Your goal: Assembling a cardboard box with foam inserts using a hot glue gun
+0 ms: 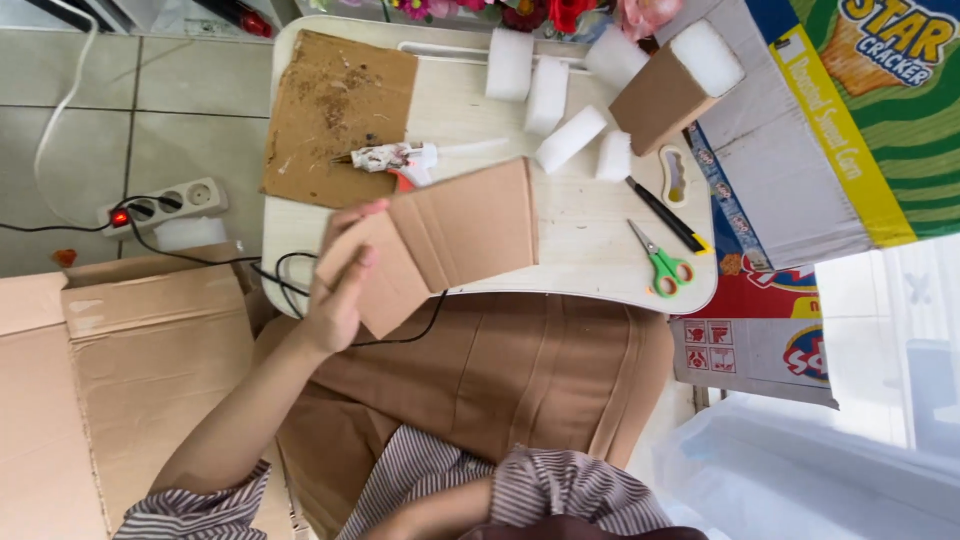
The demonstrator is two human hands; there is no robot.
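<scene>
A folded cardboard piece (pixel 450 240) is held up over the near edge of the small white table (pixel 590 250). It is gripped at its left end by the left hand (pixel 340 285), with the thumb and fingers closed flat against the panel. The right hand is not seen; only a striped sleeve (pixel 560 490) and a bent arm are shown at the bottom of the view, so its state cannot be told.

Relative to the table: a glue gun (pixel 400 160) is laid on its top just behind the cardboard piece, with its nose resting on a stained cardboard mat (pixel 335 115) at the table's left end. White foam blocks (pixel 550 110) are scattered at the far side, and a cardboard box (pixel 665 95) with foam in its open end is stood at the far right corner. Green-handled scissors (pixel 660 262) and a utility knife (pixel 665 215) are laid at the right end. A black cord (pixel 290 280) is draped off the table's near left edge. A power strip (pixel 165 205) with a red light is set on the tiled floor to the table's left, and a large flattened carton (pixel 120 370) is laid near it.
</scene>
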